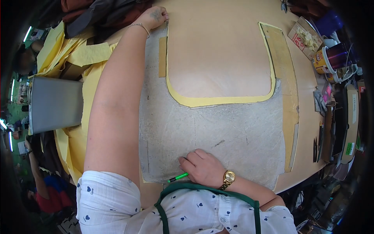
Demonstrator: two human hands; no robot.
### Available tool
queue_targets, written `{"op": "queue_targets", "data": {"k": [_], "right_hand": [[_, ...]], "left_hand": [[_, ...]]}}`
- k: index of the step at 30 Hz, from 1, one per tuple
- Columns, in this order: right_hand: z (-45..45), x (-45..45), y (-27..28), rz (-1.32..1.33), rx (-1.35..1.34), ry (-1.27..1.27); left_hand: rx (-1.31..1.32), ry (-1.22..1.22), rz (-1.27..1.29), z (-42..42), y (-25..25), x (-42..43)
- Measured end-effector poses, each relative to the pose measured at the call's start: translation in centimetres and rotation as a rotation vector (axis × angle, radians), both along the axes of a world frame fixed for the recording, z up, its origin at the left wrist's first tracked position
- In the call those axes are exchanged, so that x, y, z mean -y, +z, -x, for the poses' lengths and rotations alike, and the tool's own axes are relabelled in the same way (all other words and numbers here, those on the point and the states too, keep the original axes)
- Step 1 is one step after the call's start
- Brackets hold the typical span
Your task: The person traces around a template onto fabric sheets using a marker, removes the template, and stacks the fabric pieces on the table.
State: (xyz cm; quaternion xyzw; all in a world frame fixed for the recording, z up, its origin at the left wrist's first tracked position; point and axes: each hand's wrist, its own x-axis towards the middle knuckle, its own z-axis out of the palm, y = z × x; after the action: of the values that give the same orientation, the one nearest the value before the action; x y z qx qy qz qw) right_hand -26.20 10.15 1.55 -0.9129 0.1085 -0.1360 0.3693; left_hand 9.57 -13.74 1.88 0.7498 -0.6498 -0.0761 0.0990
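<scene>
A large grey U-shaped template (210, 128) lies flat in front of me, with yellow material (218, 101) showing along its inner edge. My left hand (155, 18) is stretched to the far end of the template's left arm. Its fingers are curled closed, and what they grip, if anything, is hidden. Near the template's front edge, my right hand (204, 167) is closed around a green pencil (178, 178) and rests on the grey surface. The pencil's black end sticks out to the left; its other end is hidden beneath the hand.
Yellow sheets (91, 54) and a grey bin (56, 104) are at the left. Along the right stand a small cardboard tray (306, 38), a yellow tub (323, 62) and dark pen-like tools (317, 142). Another person (48, 195) in red is at lower left.
</scene>
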Motion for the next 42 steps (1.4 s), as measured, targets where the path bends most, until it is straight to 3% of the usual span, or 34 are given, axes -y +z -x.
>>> {"op": "queue_targets", "data": {"k": [5,8,12,18,19,23,26,29,33,36,42], "right_hand": [[0.1,0.1,0.0,0.005,-0.002,0.016],[0.1,0.2,0.1,0.002,-0.011,0.02],[0.0,0.0,-0.1,0.016,-0.012,0.021],[0.1,0.7,0.1,-0.131,0.132,0.021],[0.2,0.8,0.4,-0.271,0.158,-0.026],[0.9,1.4,0.4,-0.858,0.269,-0.262],[1.3,2.3,-0.4,-1.317,0.355,-0.411],[0.5,2.9,-1.3,-1.62,0.62,-0.35],[0.3,3.0,-1.5,-1.626,0.601,-0.367],[0.7,3.6,-1.6,-1.631,0.546,-0.281],[-0.4,2.8,-1.0,-1.275,0.373,-0.489]], "left_hand": [[-0.002,-0.027,0.154,0.1,0.2,-1.5],[0.127,0.029,0.305,1.0,-1.2,-3.5],[0.173,0.15,0.681,1.9,-3.9,-5.2],[0.102,0.196,0.496,3.8,-2.9,-7.4],[0.073,0.157,0.584,4.7,-3.0,-8.7],[-0.128,0.213,0.502,11.4,-1.2,-16.9],[-0.159,0.3,0.634,16.7,-1.8,-22.2],[-0.175,0.331,0.567,20.4,-1.6,-24.8],[-0.213,0.411,0.323,23.5,-0.5,-27.3],[-0.26,0.387,0.284,24.9,-0.4,-30.6],[-0.172,0.339,0.307,27.1,-1.9,-37.6]]}}
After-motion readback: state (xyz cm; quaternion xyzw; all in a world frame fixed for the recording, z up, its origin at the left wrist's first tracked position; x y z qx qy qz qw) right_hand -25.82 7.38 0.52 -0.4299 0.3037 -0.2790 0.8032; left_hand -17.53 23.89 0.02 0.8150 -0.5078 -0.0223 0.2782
